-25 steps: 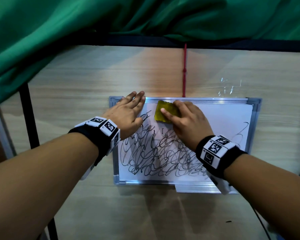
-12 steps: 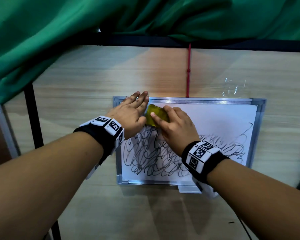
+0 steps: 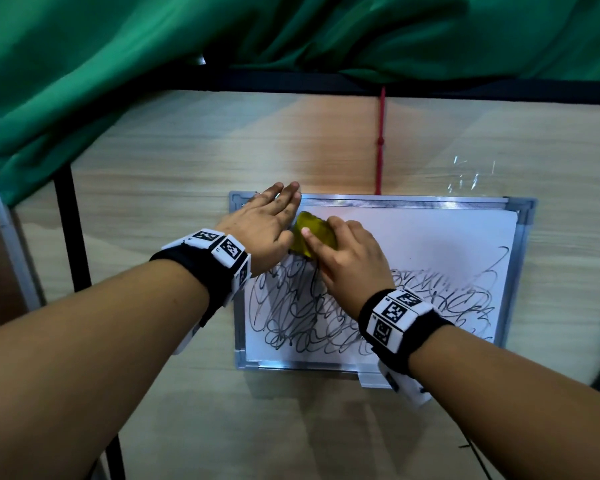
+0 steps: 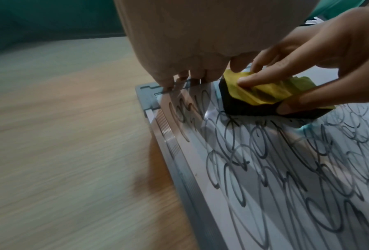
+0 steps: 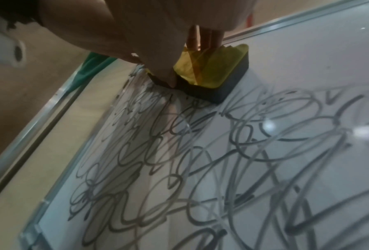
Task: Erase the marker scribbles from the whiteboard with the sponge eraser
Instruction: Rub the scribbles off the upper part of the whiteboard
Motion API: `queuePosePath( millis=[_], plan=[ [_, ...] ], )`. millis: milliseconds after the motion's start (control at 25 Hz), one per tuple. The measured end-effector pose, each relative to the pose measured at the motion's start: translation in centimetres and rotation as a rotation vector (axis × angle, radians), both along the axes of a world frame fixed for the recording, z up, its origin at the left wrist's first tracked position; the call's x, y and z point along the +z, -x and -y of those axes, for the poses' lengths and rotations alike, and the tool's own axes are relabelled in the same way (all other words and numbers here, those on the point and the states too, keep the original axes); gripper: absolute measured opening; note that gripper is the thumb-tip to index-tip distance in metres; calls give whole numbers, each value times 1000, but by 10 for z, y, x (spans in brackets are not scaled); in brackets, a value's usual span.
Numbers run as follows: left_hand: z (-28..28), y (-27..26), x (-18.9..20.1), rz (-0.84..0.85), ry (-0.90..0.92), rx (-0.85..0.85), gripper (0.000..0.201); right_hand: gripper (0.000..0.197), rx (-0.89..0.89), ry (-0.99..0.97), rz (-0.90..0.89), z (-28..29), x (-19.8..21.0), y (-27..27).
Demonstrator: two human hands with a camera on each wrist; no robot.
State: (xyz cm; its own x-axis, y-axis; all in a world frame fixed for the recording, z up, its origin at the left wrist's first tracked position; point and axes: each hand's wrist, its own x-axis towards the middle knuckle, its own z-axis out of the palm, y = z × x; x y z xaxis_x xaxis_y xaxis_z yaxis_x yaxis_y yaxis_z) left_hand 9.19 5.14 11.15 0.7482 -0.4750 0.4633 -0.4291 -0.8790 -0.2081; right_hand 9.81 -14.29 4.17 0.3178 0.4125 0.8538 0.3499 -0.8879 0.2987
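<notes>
A metal-framed whiteboard (image 3: pixel 444 237) lies flat on the wooden table, its lower half covered in black marker scribbles (image 3: pixel 302 317). The upper band is wiped white. My right hand (image 3: pixel 347 258) grips the sponge eraser (image 3: pixel 314 233), yellow on top and black underneath, and presses it onto the board near the top left corner. In the left wrist view the eraser (image 4: pixel 264 99) sits pinched between thumb and fingers. The right wrist view shows the eraser (image 5: pixel 213 79) on the scribbles (image 5: pixel 200 152). My left hand (image 3: pixel 267 216) lies flat with straight fingers on the board's top left corner, touching the eraser's side.
A red cord (image 3: pixel 381 140) runs from the table's dark far edge down to the board's top frame. Green cloth (image 3: pixel 222 36) hangs over the back and left. A crumpled clear wrapper (image 3: pixel 471 174) lies beyond the board's top right. A black table leg (image 3: pixel 73 237) stands left.
My right hand has slid the eraser leftward along the board's top, up against my left hand, uncovering scribbles on the right. The left hand has stayed on the corner.
</notes>
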Motion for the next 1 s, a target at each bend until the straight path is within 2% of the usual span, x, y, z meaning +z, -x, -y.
queuePosePath(
  millis=[120, 200, 320, 440, 640, 840, 1000],
  plan=[
    [-4, 2, 3, -11, 14, -36, 74, 63, 1, 56, -1, 4, -4, 0],
    [-14, 4, 3, 56, 21, -27, 72, 63, 1, 44, -1, 6, -4, 1],
    [-40, 3, -2, 154, -54, 100, 73, 64, -15, 24, -3, 4, -5, 1],
    [-56, -1, -5, 147, -156, 164, 88, 63, -21, 4, -8, 3, -5, 2],
    [-55, -6, -12, 263, -183, 175, 81, 61, -21, -88, -5, -15, -5, 0],
    [-59, -7, -9, 334, -230, 179, 77, 64, -3, 29, 15, -16, -5, -3],
    [-67, -10, -5, 296, -207, 128, 97, 62, -15, -88, 36, -18, 1, -2]
  ],
)
